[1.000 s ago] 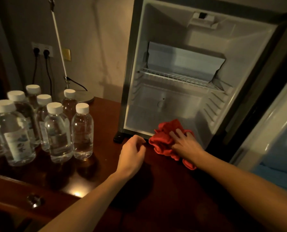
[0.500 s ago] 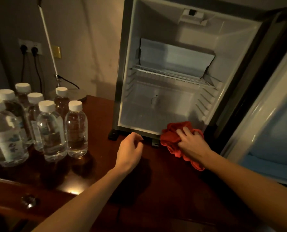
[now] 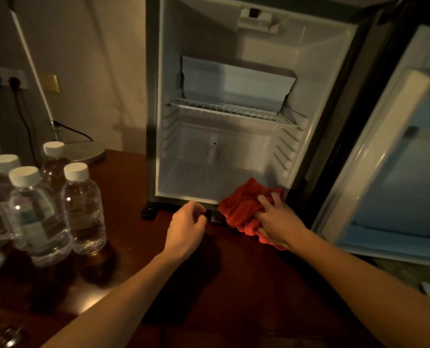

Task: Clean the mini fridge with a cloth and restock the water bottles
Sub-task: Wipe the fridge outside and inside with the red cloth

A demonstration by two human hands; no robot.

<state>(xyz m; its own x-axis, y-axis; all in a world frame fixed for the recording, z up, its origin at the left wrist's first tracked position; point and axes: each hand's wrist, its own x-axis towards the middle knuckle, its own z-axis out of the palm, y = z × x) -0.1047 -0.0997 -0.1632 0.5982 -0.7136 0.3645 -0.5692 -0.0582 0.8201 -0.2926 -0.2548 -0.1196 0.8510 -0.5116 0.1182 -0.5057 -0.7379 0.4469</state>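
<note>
The mini fridge stands open on a dark wooden table, its white inside bare except for a wire shelf. A crumpled red cloth lies over the front right corner of the fridge floor. My right hand holds the cloth, fingers spread over it and thumb underneath. My left hand hovers just in front of the fridge's lower edge, fingers loosely curled and holding nothing. Several clear water bottles with white caps stand at the left.
The fridge door swings out to the right. A lamp base with a thin pole sits behind the bottles. Two plugs sit in a wall socket at the far left. A metal knob shows on the table front.
My right hand has slid the red cloth to the right and up onto the fridge's front right corner. My left hand stays near the lower edge. The view has moved closer.
</note>
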